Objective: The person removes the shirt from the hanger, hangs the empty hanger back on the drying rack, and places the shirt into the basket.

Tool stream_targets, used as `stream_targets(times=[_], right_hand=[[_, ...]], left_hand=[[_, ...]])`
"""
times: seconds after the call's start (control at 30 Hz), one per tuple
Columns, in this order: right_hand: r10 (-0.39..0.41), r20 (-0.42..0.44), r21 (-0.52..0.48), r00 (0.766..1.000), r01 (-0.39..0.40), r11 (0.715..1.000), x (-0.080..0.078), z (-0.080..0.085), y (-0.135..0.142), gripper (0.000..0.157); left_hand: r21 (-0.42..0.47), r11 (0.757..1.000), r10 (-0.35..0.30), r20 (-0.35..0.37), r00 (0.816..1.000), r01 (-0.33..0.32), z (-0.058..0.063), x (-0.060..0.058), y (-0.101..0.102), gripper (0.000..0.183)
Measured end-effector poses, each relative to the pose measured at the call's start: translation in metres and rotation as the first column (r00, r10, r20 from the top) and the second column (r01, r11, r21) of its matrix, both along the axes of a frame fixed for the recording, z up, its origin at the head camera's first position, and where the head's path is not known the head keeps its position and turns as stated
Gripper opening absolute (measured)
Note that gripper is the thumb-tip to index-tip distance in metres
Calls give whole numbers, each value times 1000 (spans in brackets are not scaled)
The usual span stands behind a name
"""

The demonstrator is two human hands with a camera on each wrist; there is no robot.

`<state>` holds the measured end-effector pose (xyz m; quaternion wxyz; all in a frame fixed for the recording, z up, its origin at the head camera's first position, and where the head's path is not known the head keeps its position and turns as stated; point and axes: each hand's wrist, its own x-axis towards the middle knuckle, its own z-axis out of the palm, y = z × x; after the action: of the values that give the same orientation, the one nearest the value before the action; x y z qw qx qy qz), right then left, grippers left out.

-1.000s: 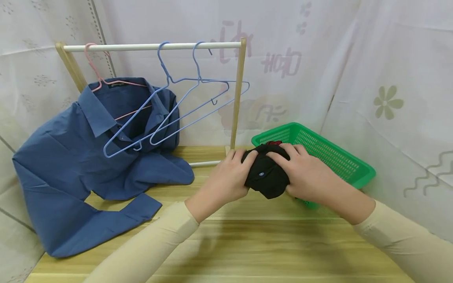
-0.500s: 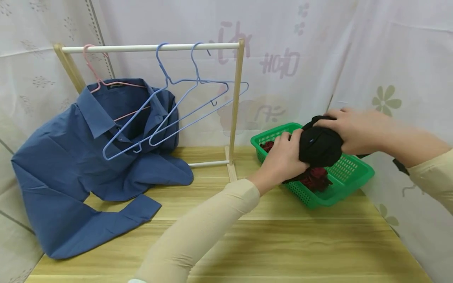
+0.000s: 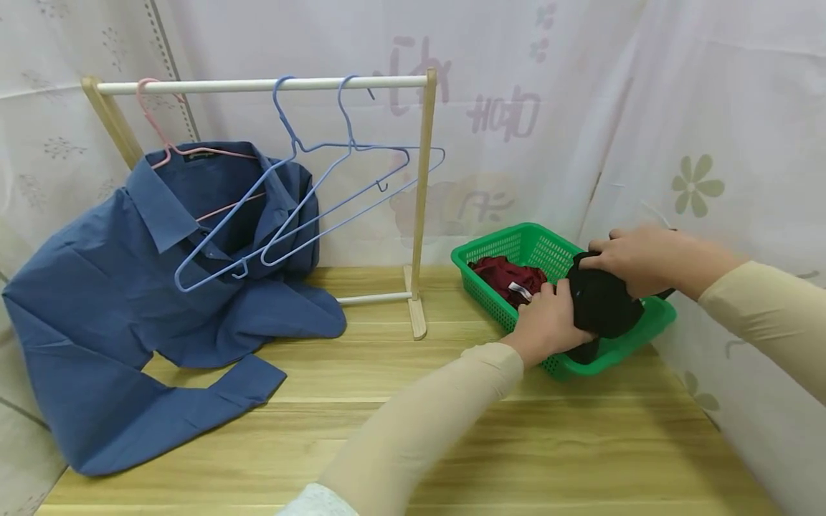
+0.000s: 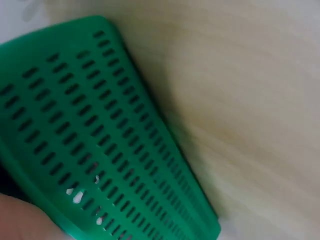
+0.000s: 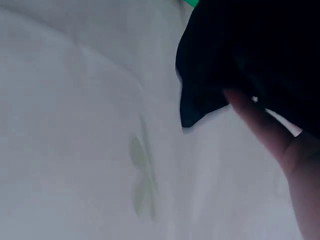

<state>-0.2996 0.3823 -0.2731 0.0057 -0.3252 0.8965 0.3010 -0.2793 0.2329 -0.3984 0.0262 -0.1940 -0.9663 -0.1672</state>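
Both hands hold a bundled black garment (image 3: 605, 304) with a small blue mark, low at the right part of the green basket (image 3: 480, 292). My left hand (image 3: 551, 322) grips its left side, close to the near rim. On the upper right side, my right hand (image 3: 652, 258) has its fingers curled over the cloth. In the right wrist view a loose edge of the black garment (image 5: 200, 95) hangs beside the thumb. A crumpled dark red garment (image 3: 506, 276) with a white label lies in the basket's left part. Only part of the left hand (image 4: 25, 222) shows in the left wrist view.
A wood rack (image 3: 422, 186) with a white bar stands at the back left. A blue shirt (image 3: 97, 287) hangs there on a pink hanger (image 3: 155, 115), its sleeve on the table (image 3: 290, 430). Two blue hangers (image 3: 284, 122) hang beside it. Printed curtains (image 3: 742, 107) border the table.
Both hands have carried the black garment rightward from in front of the basket to over it, then lowered it inside. The dark red garment has come into clearer view.
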Motion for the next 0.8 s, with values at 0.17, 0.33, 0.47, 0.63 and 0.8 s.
stream_targets(times=[0.17, 0.33, 0.47, 0.63, 0.8], right_hand=[[76, 46, -38, 996, -75, 996, -16, -42, 26, 78], [96, -16, -45, 995, -97, 994, -21, -79, 59, 83], [76, -32, 20, 997, -76, 997, -23, -97, 65, 85], [113, -35, 235, 993, -102, 967, -30, -107, 52, 90], [122, -8, 259, 993, -116, 959, -37, -119, 52, 88]], left_hand=[[-279, 958, -38, 95, 995, 63, -5, -5, 2, 94], [-368, 924, -69, 121, 990, 109, -5, -8, 4, 87], [-396, 910, -77, 132, 988, 124, -5, -8, 1, 83], [-436, 890, -76, 148, 986, 134, -6, -8, -3, 80], [-453, 883, -65, 143, 988, 124, -5, -6, -3, 76]])
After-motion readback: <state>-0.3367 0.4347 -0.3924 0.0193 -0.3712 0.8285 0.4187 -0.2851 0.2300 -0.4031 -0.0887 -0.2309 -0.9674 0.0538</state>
